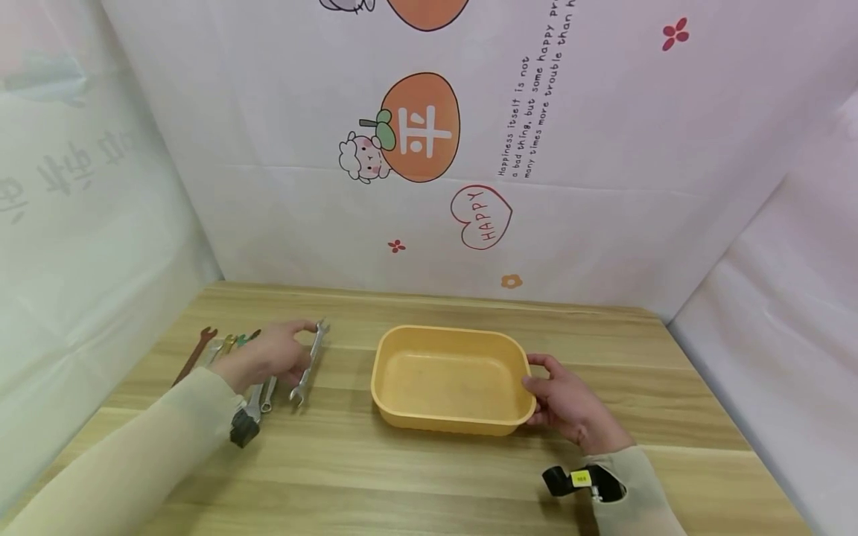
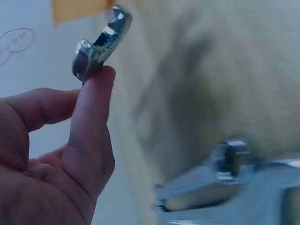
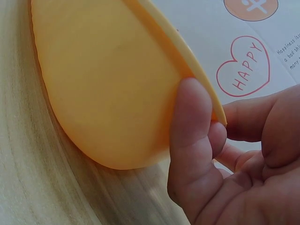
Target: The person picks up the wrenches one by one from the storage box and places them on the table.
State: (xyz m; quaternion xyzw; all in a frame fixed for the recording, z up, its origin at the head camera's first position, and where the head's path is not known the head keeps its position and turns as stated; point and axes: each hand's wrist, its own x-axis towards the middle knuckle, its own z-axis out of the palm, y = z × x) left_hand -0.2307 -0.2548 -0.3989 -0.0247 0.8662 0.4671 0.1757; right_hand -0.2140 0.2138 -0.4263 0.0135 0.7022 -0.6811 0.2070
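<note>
My left hand [image 1: 276, 353] pinches a silver open-ended wrench [image 1: 313, 362] above the left part of the table. In the left wrist view, one open jaw of that wrench [image 2: 112, 35] sticks up past the fingertips. A yellow-orange plastic bin [image 1: 449, 387] with nothing inside stands mid-table. With thumb and fingers, my right hand [image 1: 570, 402] grips the rim at its right end. In the right wrist view, the bin wall [image 3: 108, 75] lies between the thumb and the fingers.
Several more wrenches lie at the left, partly hidden by my left arm: a brown one [image 1: 196, 356], a gold one [image 1: 229, 345] and a silver ring-ended one [image 1: 269, 394]. Behind the wooden table [image 1: 415, 491] hangs a printed white cloth [image 1: 288, 223], with more cloth at both sides.
</note>
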